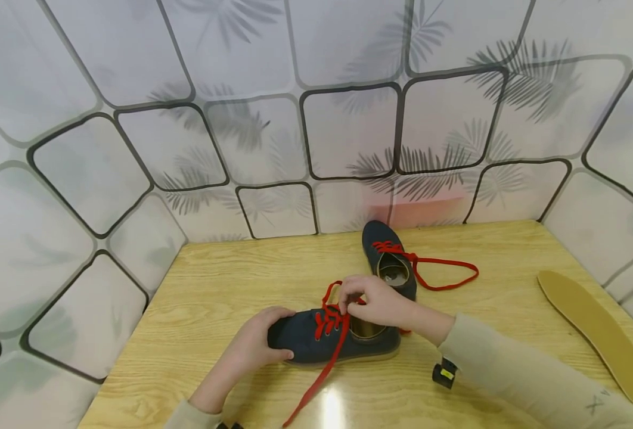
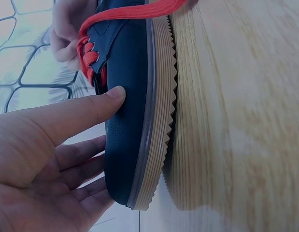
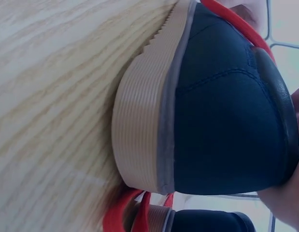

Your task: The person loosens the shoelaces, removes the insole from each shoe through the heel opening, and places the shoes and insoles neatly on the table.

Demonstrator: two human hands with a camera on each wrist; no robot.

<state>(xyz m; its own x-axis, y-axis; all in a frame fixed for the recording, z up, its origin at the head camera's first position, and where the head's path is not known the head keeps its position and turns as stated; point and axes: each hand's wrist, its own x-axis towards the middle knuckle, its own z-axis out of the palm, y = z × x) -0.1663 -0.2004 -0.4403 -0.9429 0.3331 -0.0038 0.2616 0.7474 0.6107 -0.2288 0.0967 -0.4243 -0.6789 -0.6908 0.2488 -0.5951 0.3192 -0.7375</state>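
Note:
A dark blue shoe with a pale ridged sole stands on the table, its toe pointing left. My left hand grips that toe, with the thumb on the near side and the fingers behind. Above the tongue, my right hand pinches the red shoelace between thumb and fingers. One long end of the lace trails over the shoe's near side toward the table's front. In the right wrist view the shoe's heel fills the middle, and the fingertips are mostly hidden.
Behind the right hand stands a second blue shoe, its red lace loop lying to the right. A tan insole lies at the table's right side. Patterned fabric walls enclose the wooden table.

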